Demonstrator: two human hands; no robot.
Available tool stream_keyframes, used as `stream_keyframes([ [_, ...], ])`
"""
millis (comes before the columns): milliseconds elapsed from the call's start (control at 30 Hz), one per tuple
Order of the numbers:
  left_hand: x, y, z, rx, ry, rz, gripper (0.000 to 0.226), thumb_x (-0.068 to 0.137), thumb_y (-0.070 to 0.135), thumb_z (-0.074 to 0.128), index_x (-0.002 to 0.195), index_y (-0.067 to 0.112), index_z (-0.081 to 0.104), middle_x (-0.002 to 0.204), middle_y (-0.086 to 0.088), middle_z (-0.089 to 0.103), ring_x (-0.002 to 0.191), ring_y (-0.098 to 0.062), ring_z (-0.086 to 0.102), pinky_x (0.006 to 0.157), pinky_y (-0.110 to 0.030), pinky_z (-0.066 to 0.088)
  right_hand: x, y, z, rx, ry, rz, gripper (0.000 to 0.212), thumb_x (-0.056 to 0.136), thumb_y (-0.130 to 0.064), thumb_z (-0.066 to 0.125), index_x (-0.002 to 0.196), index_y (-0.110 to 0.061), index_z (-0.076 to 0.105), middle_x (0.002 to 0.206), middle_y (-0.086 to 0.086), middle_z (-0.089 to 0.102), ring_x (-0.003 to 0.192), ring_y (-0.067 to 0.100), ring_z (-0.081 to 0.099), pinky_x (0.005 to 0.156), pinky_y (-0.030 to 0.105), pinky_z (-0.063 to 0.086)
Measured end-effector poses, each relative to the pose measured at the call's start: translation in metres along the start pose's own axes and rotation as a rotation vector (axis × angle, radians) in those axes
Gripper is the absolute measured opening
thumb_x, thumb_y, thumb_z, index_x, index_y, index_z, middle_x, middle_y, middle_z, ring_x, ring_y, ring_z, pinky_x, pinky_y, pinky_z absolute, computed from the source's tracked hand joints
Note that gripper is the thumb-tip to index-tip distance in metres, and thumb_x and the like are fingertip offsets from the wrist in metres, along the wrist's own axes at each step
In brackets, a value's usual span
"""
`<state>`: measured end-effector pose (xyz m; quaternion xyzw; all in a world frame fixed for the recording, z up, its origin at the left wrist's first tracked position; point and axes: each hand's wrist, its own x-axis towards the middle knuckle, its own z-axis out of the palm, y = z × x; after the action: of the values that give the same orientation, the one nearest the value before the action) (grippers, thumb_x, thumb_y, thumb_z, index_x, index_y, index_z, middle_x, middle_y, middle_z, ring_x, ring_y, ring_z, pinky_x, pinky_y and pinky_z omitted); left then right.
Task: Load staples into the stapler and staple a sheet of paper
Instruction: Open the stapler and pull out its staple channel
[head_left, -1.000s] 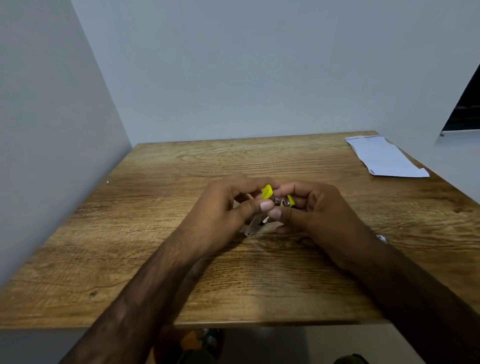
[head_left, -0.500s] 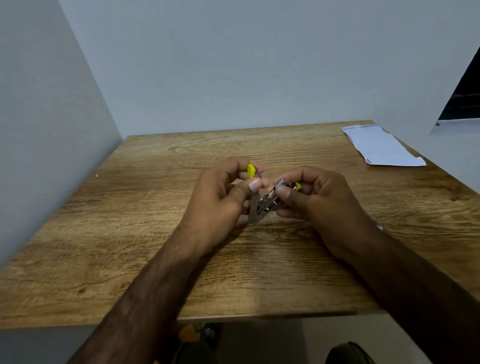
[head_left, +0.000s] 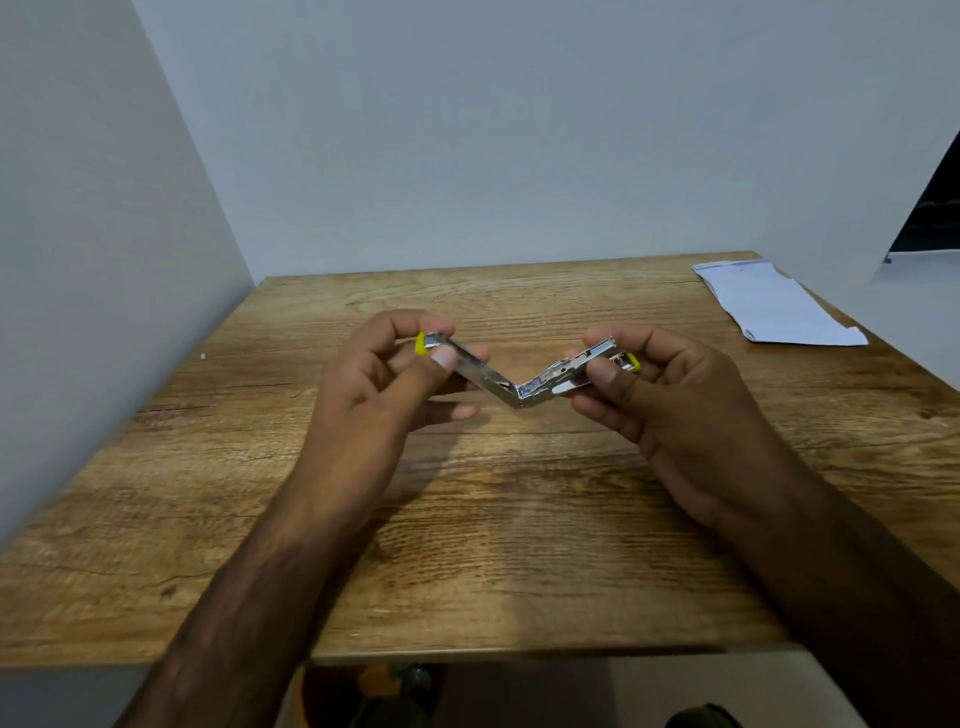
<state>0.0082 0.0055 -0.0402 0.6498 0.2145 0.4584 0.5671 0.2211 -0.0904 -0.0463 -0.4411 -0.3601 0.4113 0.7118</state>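
Observation:
A small metal stapler (head_left: 519, 387) with yellow ends is held above the middle of the wooden table (head_left: 519, 519). It is hinged wide open in a V shape. My left hand (head_left: 384, 395) pinches the top arm near its yellow tip. My right hand (head_left: 670, 400) grips the base and staple channel at the other yellow end. A folded white sheet of paper (head_left: 774, 306) lies flat at the far right corner of the table. I see no loose staples.
Pale walls close in the table at the left and the back. A tiny white speck (head_left: 202, 356) lies near the left wall. The table's front edge runs below my forearms, with dark objects on the floor beneath.
The stapler went from nearly closed between my hands to swung wide open. My hands moved apart, the left to the left and the right to the right.

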Motion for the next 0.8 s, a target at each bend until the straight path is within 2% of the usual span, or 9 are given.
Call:
stream_keyframes([
  [133, -0.005, 0.002, -0.015, 0.084, 0.045, -0.037, 0.014, 0.097, 0.006, 0.059, 0.110, 0.005, 0.064, 0.097, -0.031, 0.070, 0.085, -0.034, 0.076, 0.069, -0.037, 0.063, 0.000, 0.000, -0.001, 0.028, 0.004, -0.002, 0.034, 0.073, -0.010, 0.072, 0.107, -0.005, 0.072, 0.109, 0.023, 0.074, 0.094, 0.030, 0.074, 0.073, 0.030, 0.061],
  [233, -0.008, 0.002, -0.021, 0.143, -0.007, -0.100, 0.011, 0.096, 0.005, 0.060, 0.106, 0.005, 0.066, 0.089, -0.026, 0.073, 0.075, -0.029, 0.072, 0.068, -0.034, 0.062, 0.001, -0.002, -0.002, 0.068, 0.013, 0.006, 0.030, 0.075, -0.009, 0.071, 0.105, -0.007, 0.072, 0.103, 0.021, 0.076, 0.091, 0.029, 0.074, 0.072, 0.029, 0.060],
  [367, -0.011, -0.001, -0.023, 0.243, -0.064, -0.153, 0.009, 0.093, 0.009, 0.064, 0.101, 0.010, 0.069, 0.088, -0.018, 0.075, 0.079, -0.028, 0.072, 0.073, -0.032, 0.059, 0.000, -0.002, -0.003, 0.099, 0.010, 0.019, 0.030, 0.076, -0.007, 0.070, 0.106, -0.006, 0.072, 0.103, 0.019, 0.076, 0.087, 0.026, 0.075, 0.070, 0.028, 0.060],
  [433, -0.010, -0.002, -0.021, 0.306, -0.087, -0.154, 0.008, 0.094, 0.012, 0.065, 0.100, 0.015, 0.069, 0.093, -0.016, 0.074, 0.087, -0.034, 0.071, 0.077, -0.038, 0.055, -0.001, -0.002, -0.003, 0.106, 0.016, 0.028, 0.031, 0.075, -0.007, 0.069, 0.106, -0.006, 0.071, 0.106, 0.019, 0.076, 0.087, 0.025, 0.075, 0.070, 0.028, 0.060],
  [533, -0.003, -0.001, -0.020, 0.539, -0.126, -0.065, 0.006, 0.091, 0.024, 0.071, 0.096, 0.025, 0.070, 0.092, -0.002, 0.073, 0.088, -0.029, 0.068, 0.079, -0.041, 0.051, -0.001, -0.002, -0.003, 0.107, 0.024, 0.054, 0.033, 0.075, -0.007, 0.069, 0.108, -0.004, 0.069, 0.107, 0.018, 0.076, 0.091, 0.027, 0.075, 0.070, 0.028, 0.060],
  [633, 0.008, 0.006, -0.010, 0.782, -0.201, 0.098, 0.020, 0.084, 0.041, 0.067, 0.101, 0.029, 0.068, 0.099, 0.012, 0.071, 0.097, -0.007, 0.066, 0.090, -0.033, 0.052, -0.002, -0.001, -0.001, 0.067, -0.008, 0.080, 0.035, 0.074, -0.008, 0.070, 0.109, -0.002, 0.067, 0.110, 0.019, 0.075, 0.092, 0.028, 0.074, 0.069, 0.027, 0.060],
  [700, 0.013, 0.009, 0.004, 0.824, -0.251, 0.194, 0.025, 0.084, 0.042, 0.068, 0.105, 0.029, 0.068, 0.098, 0.015, 0.070, 0.098, -0.003, 0.065, 0.087, -0.029, 0.051, -0.003, 0.000, 0.001, 0.050, -0.036, 0.090, 0.036, 0.075, -0.007, 0.070, 0.110, 0.000, 0.066, 0.109, 0.018, 0.076, 0.087, 0.024, 0.076, 0.067, 0.027, 0.060],
  [800, 0.020, 0.009, 0.025, 0.801, -0.324, 0.271, 0.032, 0.088, 0.040, 0.068, 0.119, 0.030, 0.063, 0.100, 0.014, 0.068, 0.097, -0.006, 0.066, 0.081, -0.036, 0.054, -0.004, 0.001, 0.002, 0.040, -0.054, 0.100, 0.036, 0.078, -0.005, 0.069, 0.113, 0.002, 0.065, 0.107, 0.020, 0.076, 0.085, 0.024, 0.076, 0.068, 0.028, 0.060],
])
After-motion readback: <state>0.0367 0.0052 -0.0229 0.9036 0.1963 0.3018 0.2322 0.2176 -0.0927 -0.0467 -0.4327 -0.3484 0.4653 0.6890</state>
